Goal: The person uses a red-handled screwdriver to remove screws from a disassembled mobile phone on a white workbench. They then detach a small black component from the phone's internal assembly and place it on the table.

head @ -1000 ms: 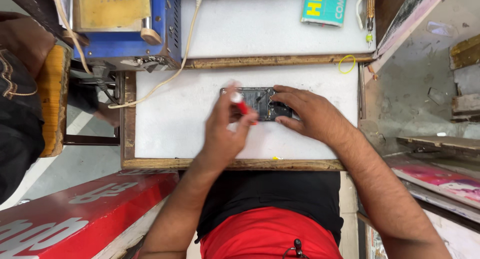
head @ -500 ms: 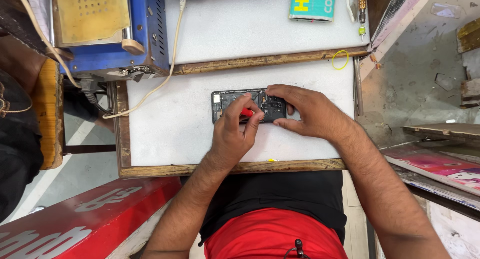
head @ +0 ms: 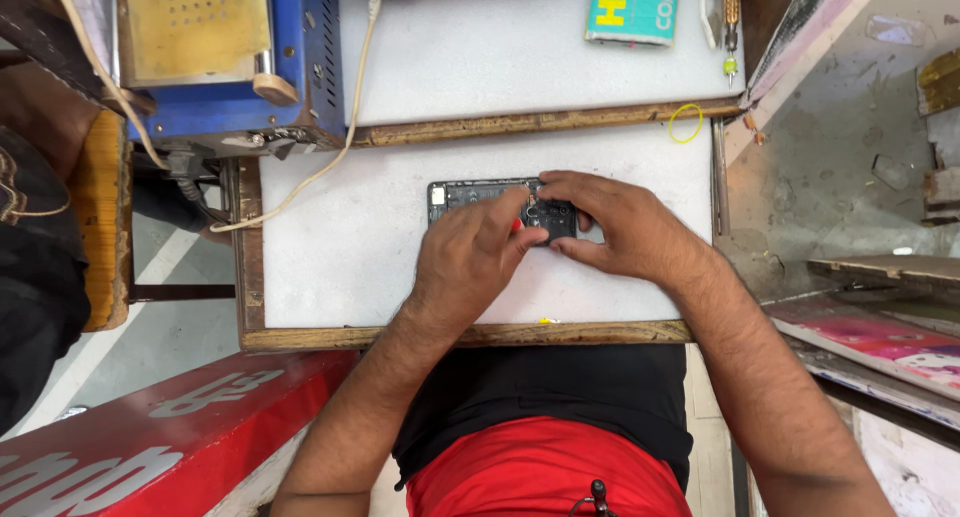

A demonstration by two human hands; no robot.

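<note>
Since the earlier frame your left hand (head: 470, 262) has slid right along the phone (head: 500, 207), which lies mid-worktop (head: 330, 267) nearer the far edge. Its fingers pinch a red tool (head: 517, 225); your right hand (head: 615, 227) clasps the phone's right end.

White board (head: 340, 267) left open (blue machine (head: 235, 67) behind).

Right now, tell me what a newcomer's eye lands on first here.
Both hands, the left hand and the right hand, meet over an opened dark phone at the middle of the white work board. A blue machine sits at the upper left, and a red panel runs along the lower left.
</note>
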